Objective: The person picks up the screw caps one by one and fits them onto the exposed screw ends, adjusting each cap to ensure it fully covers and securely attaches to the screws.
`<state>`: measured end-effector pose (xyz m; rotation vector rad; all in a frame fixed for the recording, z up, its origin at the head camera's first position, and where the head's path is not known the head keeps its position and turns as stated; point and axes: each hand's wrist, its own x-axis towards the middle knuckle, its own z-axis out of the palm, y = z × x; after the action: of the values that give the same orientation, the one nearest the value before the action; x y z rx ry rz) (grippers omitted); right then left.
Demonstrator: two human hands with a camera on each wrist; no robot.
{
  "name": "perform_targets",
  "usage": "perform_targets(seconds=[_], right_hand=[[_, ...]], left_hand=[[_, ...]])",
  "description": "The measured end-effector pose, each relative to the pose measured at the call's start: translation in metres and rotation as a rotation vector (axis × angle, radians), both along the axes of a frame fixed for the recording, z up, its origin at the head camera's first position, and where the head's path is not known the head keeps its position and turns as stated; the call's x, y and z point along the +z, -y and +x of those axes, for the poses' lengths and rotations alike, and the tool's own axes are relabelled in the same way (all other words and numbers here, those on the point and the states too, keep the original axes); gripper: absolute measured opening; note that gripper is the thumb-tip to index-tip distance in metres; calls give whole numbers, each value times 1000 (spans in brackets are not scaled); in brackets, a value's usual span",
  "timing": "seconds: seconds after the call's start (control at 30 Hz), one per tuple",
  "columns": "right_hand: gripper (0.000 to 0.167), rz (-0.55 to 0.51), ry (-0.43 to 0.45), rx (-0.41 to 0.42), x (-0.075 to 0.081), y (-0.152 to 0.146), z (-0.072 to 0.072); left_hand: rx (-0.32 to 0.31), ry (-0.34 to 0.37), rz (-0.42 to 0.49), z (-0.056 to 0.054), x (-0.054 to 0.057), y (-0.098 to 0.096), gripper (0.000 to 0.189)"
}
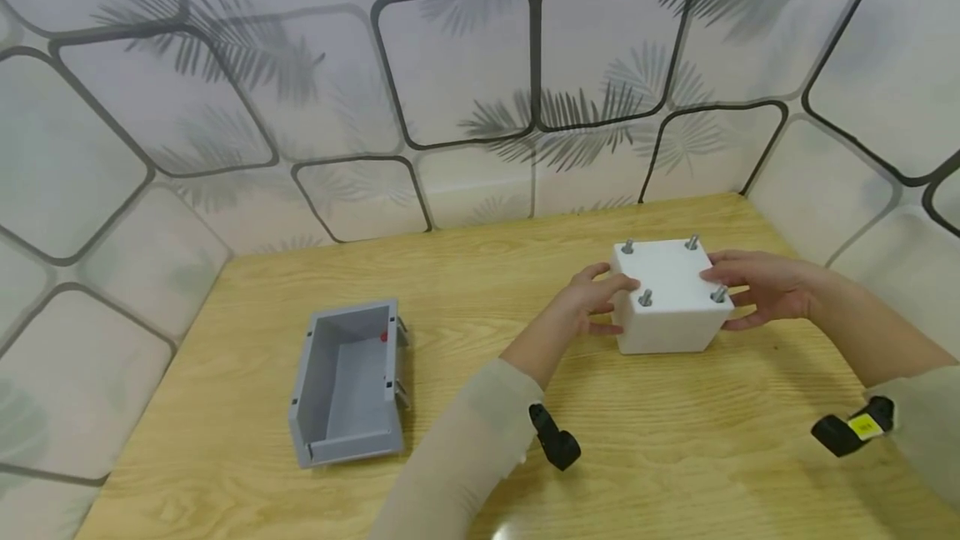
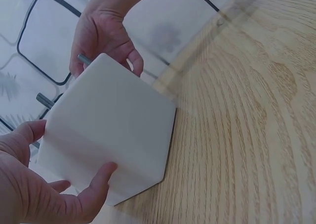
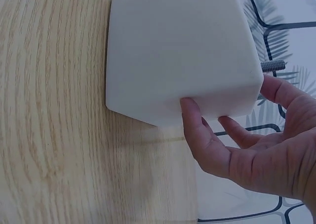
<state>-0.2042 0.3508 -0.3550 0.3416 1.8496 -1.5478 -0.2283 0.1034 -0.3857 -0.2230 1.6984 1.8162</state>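
Note:
A white block (image 1: 667, 273) stands on the wooden table at the right in the head view, a threaded metal bolt rising from each corner of its top. My left hand (image 1: 592, 298) grips its left side, one digit over the top edge and others spread along the side. On the opposite side my right hand (image 1: 765, 286) holds it the same way. The left wrist view shows a bolt (image 2: 44, 101) near the left fingertips (image 2: 111, 167). In the right wrist view, a bolt (image 3: 273, 66) juts out just beyond the right hand (image 3: 247, 150).
To the left on the table (image 1: 487, 273) sits a grey plastic bin (image 1: 300, 390) with small red bits at its right wall. Patterned fabric walls (image 1: 465, 65) rise behind the table and at both sides. A black wrist camera (image 1: 555, 437) hangs below the left sleeve.

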Motion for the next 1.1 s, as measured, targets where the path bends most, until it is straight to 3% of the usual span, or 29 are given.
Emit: perform_targets(seconds=[0.27,0.57,1.1], right_hand=[[72,-8,-16,-8,1,0,-2],[69,-7,-27,-6,-1,-2,-2],[78,-12,-32,2,-4,0,2]], left_hand=[[25,7,2,0,2,-1,70],[20,-31,25,4,1,2,68],[29,-46,56,9,-6,6,67]])
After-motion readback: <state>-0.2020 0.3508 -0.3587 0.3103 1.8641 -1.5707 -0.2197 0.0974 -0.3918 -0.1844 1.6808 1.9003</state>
